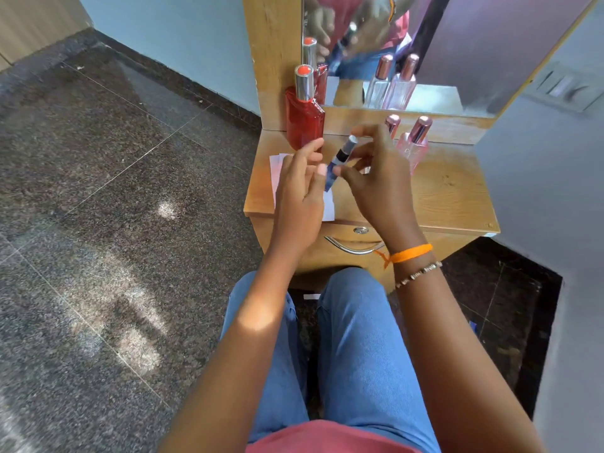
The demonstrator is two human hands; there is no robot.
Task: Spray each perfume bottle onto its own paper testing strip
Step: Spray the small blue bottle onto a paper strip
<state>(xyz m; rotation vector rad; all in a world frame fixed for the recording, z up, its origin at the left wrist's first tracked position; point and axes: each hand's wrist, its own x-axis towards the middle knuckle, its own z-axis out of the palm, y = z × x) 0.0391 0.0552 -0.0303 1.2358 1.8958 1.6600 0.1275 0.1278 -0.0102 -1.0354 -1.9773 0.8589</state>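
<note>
— Both hands meet over the worktop [451, 191]; how do they stand?

— Her right hand [379, 178] curls round a slim blue perfume bottle [340, 161], thumb and fingertips pinching it, so it tilts with its silver cap up and away. The left hand [302, 191] is close beside it, fingers loosely bent, a fingertip at the bottle's lower end; whether it truly grips cannot be told.

— And the paper strips?

— White paper [328, 207] lies flat on the worktop directly under the hands, mostly hidden by them.

— What about the other bottles?

— A red bottle [304, 122] with a silver cap stands upright just beyond the left hand. Two pink bottles [413, 145] with rose caps stand beyond the right hand, partly hidden by its fingers. Behind them a mirror [425, 44] repeats the lot.

— Anything on the wrist?

— An orange thread [411, 253] and a beaded bracelet [418, 274], on the right one.
</note>
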